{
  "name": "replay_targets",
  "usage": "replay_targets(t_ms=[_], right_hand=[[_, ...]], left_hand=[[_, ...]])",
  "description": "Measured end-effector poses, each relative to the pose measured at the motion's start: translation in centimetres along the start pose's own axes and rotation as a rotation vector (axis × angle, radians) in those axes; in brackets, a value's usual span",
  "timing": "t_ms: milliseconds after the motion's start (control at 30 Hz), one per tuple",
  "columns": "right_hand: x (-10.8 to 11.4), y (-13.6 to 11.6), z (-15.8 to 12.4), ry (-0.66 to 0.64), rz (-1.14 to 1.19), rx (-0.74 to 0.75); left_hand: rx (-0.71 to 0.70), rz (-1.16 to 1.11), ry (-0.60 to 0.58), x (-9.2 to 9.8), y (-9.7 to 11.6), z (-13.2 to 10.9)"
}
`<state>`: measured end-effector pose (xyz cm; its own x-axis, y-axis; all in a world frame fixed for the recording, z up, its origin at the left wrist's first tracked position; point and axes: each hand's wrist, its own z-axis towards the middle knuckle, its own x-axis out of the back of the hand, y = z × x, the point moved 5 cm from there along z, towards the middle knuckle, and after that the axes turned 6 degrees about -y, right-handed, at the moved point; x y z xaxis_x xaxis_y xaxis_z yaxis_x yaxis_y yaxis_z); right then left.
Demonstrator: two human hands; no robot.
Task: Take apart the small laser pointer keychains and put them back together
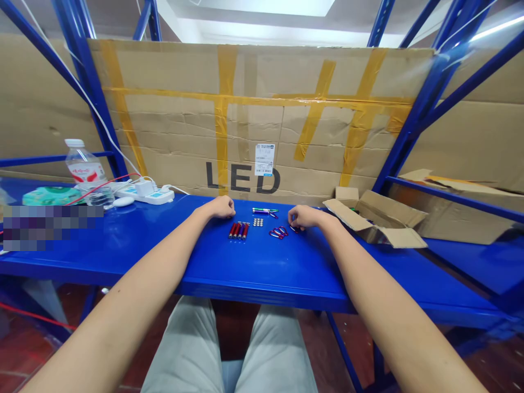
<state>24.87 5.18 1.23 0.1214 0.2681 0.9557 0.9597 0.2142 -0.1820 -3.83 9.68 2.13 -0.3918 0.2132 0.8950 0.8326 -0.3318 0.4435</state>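
Note:
My left hand (224, 207) rests on the blue table with its fingers curled closed; their inner side is hidden. Just in front of it stands a row of several red and purple metal tubes (238, 231), like small flashlight bodies, with tiny pieces near their lower ends. Small silver button cells (257, 222) lie in a grid to their right. Behind the cells is a shiny multicoloured pen-like flashlight (265, 211) with a clip attached. My right hand (302, 216) pinches a small dark red carabiner (293, 227) at the table surface, beside several red carabiners (279, 232).
An opened cardboard box (380, 218) sits on the right. At the left are a water bottle (88, 169), a green packet (51, 196) and a white power strip (145, 192) with cables. A large cardboard sheet (184, 131) stands behind the table, between blue posts.

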Motion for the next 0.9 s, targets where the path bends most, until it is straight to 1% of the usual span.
replay_targets(t_ms=[67, 133, 467, 767, 833, 900], right_hand=[[-0.1, -0.2, 0.0, -0.008, 0.023, 0.031], [-0.2, -0.4, 0.1, -0.015, 0.043, 0.041], [-0.4, -1.2, -0.1, -0.042, 0.138, 0.048], [-0.4, -1.3, -0.1, -0.064, 0.208, 0.028], [-0.1, -1.2, -0.2, -0.033, 0.211, 0.019], [0.5, -1.0, -0.4, 0.035, 0.185, 0.013]], left_hand=[[-0.007, 0.014, -0.060, -0.2, 0.1, -0.1], [-0.012, 0.013, -0.088, -0.3, 0.3, -0.2], [-0.029, -0.028, -0.118, -0.3, 0.8, -0.2], [-0.068, -0.083, -0.234, -0.1, 0.9, -0.6], [-0.069, -0.077, -0.247, -0.1, 1.0, -0.7], [-0.073, -0.068, -0.260, -0.1, 1.1, -0.9]])
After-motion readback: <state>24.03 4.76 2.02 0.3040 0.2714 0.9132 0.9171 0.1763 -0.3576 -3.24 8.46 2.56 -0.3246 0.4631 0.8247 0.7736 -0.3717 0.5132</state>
